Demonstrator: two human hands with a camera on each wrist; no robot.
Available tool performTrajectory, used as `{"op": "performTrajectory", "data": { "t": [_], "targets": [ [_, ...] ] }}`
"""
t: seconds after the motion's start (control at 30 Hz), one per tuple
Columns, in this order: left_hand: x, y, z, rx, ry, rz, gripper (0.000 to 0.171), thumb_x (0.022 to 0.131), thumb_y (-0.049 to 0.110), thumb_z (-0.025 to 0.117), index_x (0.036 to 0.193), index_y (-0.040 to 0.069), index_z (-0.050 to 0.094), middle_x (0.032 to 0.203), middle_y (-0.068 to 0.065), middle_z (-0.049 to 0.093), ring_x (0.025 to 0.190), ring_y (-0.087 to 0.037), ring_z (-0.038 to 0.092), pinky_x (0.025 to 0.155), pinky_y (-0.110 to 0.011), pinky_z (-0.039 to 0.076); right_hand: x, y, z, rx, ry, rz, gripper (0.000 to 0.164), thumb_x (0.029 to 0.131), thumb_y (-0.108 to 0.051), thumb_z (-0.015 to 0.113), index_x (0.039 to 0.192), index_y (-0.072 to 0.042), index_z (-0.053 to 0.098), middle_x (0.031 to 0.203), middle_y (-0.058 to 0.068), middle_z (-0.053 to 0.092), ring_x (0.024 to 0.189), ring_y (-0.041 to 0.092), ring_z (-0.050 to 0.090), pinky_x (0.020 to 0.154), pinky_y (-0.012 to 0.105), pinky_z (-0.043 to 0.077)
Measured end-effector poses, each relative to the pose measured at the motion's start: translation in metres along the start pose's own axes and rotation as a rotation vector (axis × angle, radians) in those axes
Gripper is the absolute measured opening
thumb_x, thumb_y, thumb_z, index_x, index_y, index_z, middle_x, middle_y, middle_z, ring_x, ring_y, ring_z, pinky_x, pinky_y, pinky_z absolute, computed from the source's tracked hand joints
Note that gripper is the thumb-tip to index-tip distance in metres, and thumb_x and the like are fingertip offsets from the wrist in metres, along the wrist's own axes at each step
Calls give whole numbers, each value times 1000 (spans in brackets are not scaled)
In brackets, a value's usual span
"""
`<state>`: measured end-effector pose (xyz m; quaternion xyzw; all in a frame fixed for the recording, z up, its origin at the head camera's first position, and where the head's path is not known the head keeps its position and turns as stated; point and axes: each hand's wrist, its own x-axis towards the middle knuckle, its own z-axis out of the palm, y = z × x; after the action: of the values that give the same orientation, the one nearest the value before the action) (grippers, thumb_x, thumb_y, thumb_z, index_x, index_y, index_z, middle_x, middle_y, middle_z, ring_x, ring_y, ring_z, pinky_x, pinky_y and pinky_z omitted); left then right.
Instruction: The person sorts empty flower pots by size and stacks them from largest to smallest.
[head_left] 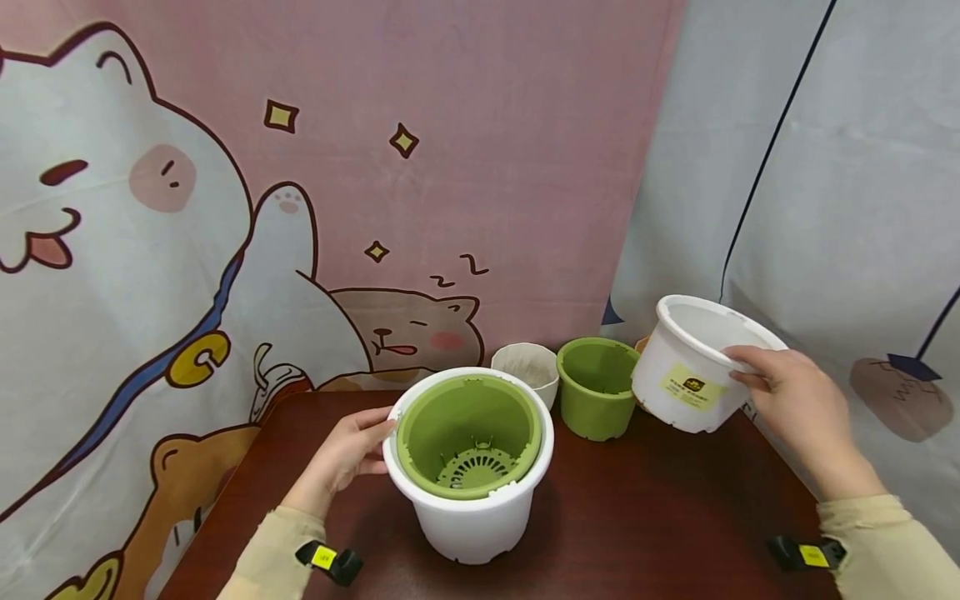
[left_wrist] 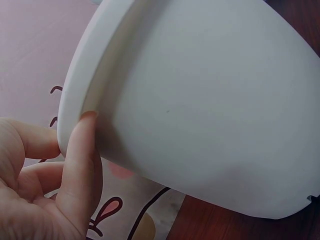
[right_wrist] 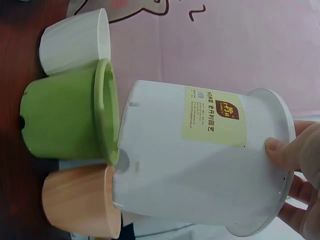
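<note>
Near the front middle of the table stands a white flowerpot (head_left: 474,527) with a green flowerpot (head_left: 450,433) nested inside it, slots showing in its floor. My left hand (head_left: 348,454) holds the white pot's rim at its left side; the left wrist view shows thumb and fingers (left_wrist: 82,170) at the rim (left_wrist: 95,75). On the right, my right hand (head_left: 798,404) grips another white flowerpot (head_left: 686,375) by its rim, lifted and tilted. A yellow label (right_wrist: 215,117) is on that pot's side. The right thumb presses its outer wall, with fingers over the rim.
At the back of the table stand a small white pot (head_left: 536,371), a green flowerpot (head_left: 596,408) and an orange pot (right_wrist: 82,200), largely hidden in the head view by the lifted pot. A printed cloth (head_left: 525,167) hangs behind the dark red table (head_left: 637,517).
</note>
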<state>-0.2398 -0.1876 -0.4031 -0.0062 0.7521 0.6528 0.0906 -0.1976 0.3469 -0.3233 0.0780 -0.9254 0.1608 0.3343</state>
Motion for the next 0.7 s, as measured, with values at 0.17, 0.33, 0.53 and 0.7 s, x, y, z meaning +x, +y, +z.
{"op": "performTrajectory", "data": {
  "t": [0.17, 0.33, 0.53, 0.7],
  "targets": [
    [0, 1, 0, -6, 1, -6, 43, 100, 15, 59, 139, -2, 53, 95, -13, 65, 72, -19, 65, 59, -34, 61, 6, -14, 4, 29, 28, -48, 36, 78, 3, 76, 111, -13, 71, 98, 20, 67, 91, 40, 57, 61, 59, 43],
    [0, 0, 0, -4, 2, -5, 44, 100, 15, 59, 139, -2, 53, 95, -13, 65, 72, -19, 65, 58, -35, 61, 11, -27, 5, 49, 81, -108, 37, 76, 5, 79, 108, -12, 72, 97, 18, 68, 91, 37, 58, 63, 58, 44],
    [0, 0, 0, -2, 10, -7, 43, 100, 15, 59, 139, -2, 53, 94, -13, 65, 71, -19, 65, 57, -34, 60, 17, -46, 6, 83, 146, -192, 37, 73, 6, 80, 104, -14, 74, 89, 10, 69, 85, 28, 57, 64, 48, 44],
    [0, 1, 0, 1, 17, -10, 43, 100, 15, 59, 139, -2, 53, 96, -13, 65, 71, -19, 65, 57, -34, 61, 22, -63, 7, 127, 175, -244, 38, 72, 8, 81, 101, -14, 75, 84, 4, 67, 81, 19, 52, 63, 34, 39]
  ]
}}
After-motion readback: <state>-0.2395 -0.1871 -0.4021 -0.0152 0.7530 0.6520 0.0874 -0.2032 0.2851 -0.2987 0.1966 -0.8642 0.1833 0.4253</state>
